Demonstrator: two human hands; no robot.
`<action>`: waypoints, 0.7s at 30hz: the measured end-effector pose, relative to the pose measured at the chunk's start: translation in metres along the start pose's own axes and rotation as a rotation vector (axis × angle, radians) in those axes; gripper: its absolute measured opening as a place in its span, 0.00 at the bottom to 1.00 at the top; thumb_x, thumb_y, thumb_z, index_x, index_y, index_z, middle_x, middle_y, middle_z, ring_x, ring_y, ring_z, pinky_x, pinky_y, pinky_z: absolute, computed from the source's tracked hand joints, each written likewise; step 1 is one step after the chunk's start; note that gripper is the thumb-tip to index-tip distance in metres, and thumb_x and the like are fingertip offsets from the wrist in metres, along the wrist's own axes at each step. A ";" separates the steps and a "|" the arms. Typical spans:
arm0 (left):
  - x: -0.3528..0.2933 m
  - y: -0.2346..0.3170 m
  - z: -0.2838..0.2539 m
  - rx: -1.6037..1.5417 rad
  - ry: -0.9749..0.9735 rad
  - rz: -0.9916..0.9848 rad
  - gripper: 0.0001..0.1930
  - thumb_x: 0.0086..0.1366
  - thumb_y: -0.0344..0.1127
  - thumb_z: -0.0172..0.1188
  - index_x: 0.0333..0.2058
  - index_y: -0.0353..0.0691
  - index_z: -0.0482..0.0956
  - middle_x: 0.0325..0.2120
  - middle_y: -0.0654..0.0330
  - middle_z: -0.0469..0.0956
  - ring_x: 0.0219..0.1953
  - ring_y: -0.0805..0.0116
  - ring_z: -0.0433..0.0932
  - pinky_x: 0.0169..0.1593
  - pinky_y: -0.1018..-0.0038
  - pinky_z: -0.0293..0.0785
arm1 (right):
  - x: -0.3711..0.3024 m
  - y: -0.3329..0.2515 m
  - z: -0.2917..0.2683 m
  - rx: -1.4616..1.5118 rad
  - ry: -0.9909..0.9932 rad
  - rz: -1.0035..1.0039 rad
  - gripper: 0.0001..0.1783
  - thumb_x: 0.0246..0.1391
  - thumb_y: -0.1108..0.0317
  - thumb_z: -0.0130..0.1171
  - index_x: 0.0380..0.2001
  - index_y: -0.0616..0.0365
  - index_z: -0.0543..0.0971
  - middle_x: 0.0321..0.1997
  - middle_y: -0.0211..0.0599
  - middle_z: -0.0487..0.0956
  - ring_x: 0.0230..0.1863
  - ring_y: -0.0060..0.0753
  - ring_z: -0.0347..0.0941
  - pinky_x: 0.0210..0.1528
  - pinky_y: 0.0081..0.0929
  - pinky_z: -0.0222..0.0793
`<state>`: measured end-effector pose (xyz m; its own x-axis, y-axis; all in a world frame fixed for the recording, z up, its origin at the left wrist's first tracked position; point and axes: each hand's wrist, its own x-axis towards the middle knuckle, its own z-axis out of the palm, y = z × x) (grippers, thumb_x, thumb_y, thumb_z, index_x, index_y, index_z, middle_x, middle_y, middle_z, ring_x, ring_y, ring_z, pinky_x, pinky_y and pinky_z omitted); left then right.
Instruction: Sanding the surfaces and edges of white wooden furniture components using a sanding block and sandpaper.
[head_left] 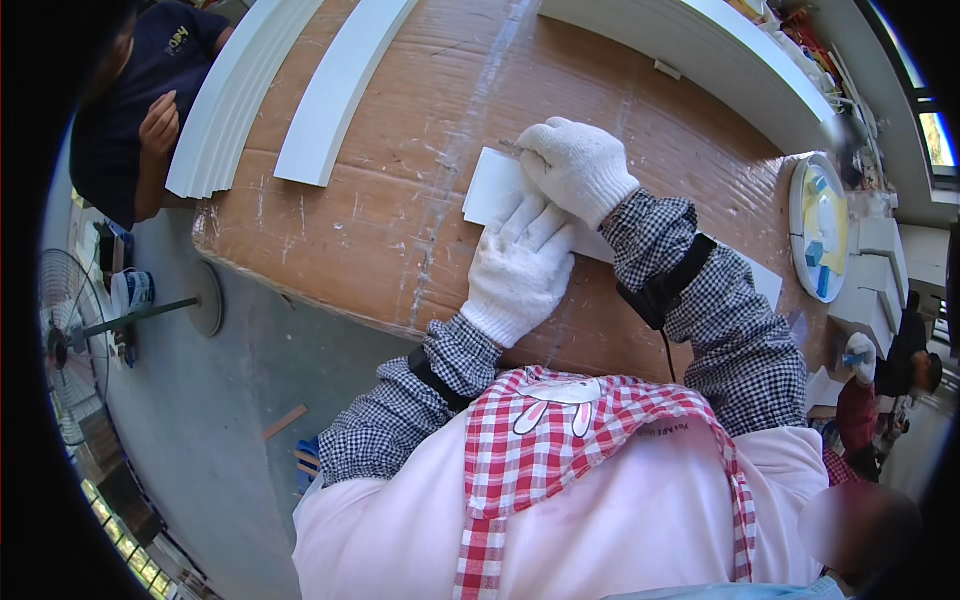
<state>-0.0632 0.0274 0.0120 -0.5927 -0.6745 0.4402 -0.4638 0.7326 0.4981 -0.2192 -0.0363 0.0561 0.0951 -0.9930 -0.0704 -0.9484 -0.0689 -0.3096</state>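
A flat white board (488, 187) lies on the cardboard-covered tabletop, running rightward beneath both my hands and my right forearm. My left hand (520, 275), in a white knitted glove, rests on the board's near edge with its fingers stretched out flat. Just beyond it, my right hand (580, 168), gloved the same way, is curled closed above the board near its left end. A thin, dark bit of something shows by the right fingertips; the glove hides what it is. The two hands touch or nearly touch.
White strips, one grooved (235, 110) and one plain (335, 105), lie at the table's left. A long white panel (700, 60) stands at the back right. An oval white tray (800, 230) with blue pieces is at the right. A co-worker (140, 110) is at the far left, near a fan (65, 340).
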 end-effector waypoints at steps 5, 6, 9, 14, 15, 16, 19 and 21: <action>0.005 0.004 0.003 -0.029 0.014 0.050 0.17 0.56 0.35 0.66 0.45 0.42 0.82 0.51 0.54 0.79 0.61 0.52 0.72 0.69 0.53 0.60 | -0.010 0.029 -0.004 0.182 0.222 0.040 0.13 0.61 0.61 0.59 0.44 0.54 0.83 0.43 0.42 0.83 0.46 0.44 0.80 0.49 0.34 0.77; 0.008 0.006 0.001 -0.034 0.011 0.045 0.16 0.55 0.34 0.66 0.44 0.41 0.82 0.50 0.54 0.79 0.60 0.52 0.72 0.69 0.52 0.60 | -0.014 0.041 -0.011 0.235 0.271 0.167 0.13 0.61 0.61 0.60 0.46 0.55 0.83 0.43 0.43 0.82 0.45 0.44 0.80 0.49 0.33 0.77; 0.011 0.008 0.000 -0.065 0.011 0.060 0.14 0.54 0.32 0.66 0.42 0.41 0.82 0.49 0.54 0.79 0.57 0.52 0.74 0.68 0.52 0.60 | -0.031 0.081 -0.024 0.278 0.414 0.269 0.19 0.63 0.55 0.57 0.51 0.56 0.80 0.48 0.46 0.82 0.51 0.48 0.78 0.56 0.37 0.74; 0.001 0.007 -0.004 0.000 -0.026 0.088 0.15 0.56 0.30 0.65 0.44 0.38 0.83 0.51 0.52 0.80 0.60 0.51 0.73 0.70 0.52 0.58 | -0.112 0.148 -0.047 0.142 0.733 0.304 0.21 0.60 0.61 0.63 0.53 0.60 0.79 0.47 0.46 0.81 0.52 0.44 0.78 0.57 0.35 0.72; 0.001 0.007 -0.004 0.027 -0.033 0.093 0.15 0.56 0.31 0.65 0.44 0.39 0.83 0.51 0.53 0.79 0.60 0.52 0.72 0.70 0.51 0.58 | -0.136 0.168 -0.055 0.193 0.801 0.363 0.19 0.59 0.60 0.63 0.51 0.58 0.80 0.48 0.46 0.81 0.53 0.46 0.77 0.59 0.39 0.71; 0.002 0.005 0.001 0.048 -0.041 0.097 0.16 0.56 0.32 0.65 0.45 0.41 0.82 0.51 0.55 0.79 0.60 0.52 0.72 0.70 0.51 0.57 | -0.163 0.193 -0.063 0.071 0.885 0.444 0.18 0.58 0.60 0.64 0.48 0.58 0.81 0.48 0.45 0.82 0.53 0.46 0.77 0.58 0.39 0.72; 0.004 0.004 0.004 0.027 -0.052 0.101 0.16 0.56 0.31 0.65 0.45 0.40 0.82 0.51 0.54 0.79 0.61 0.51 0.72 0.70 0.51 0.57 | -0.233 0.253 -0.094 -0.323 0.863 0.865 0.20 0.58 0.54 0.60 0.50 0.52 0.81 0.55 0.45 0.79 0.62 0.49 0.70 0.66 0.40 0.62; 0.004 0.003 0.003 0.036 -0.025 0.129 0.16 0.56 0.31 0.65 0.45 0.40 0.82 0.50 0.54 0.79 0.60 0.51 0.72 0.70 0.51 0.58 | -0.266 0.279 -0.102 -0.419 0.805 0.949 0.24 0.59 0.50 0.58 0.53 0.50 0.81 0.59 0.47 0.77 0.65 0.49 0.67 0.69 0.40 0.59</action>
<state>-0.0692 0.0270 0.0131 -0.6649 -0.5726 0.4796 -0.4059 0.8160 0.4116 -0.5395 0.1987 0.0852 -0.7246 -0.4397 0.5307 -0.5810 0.8039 -0.1271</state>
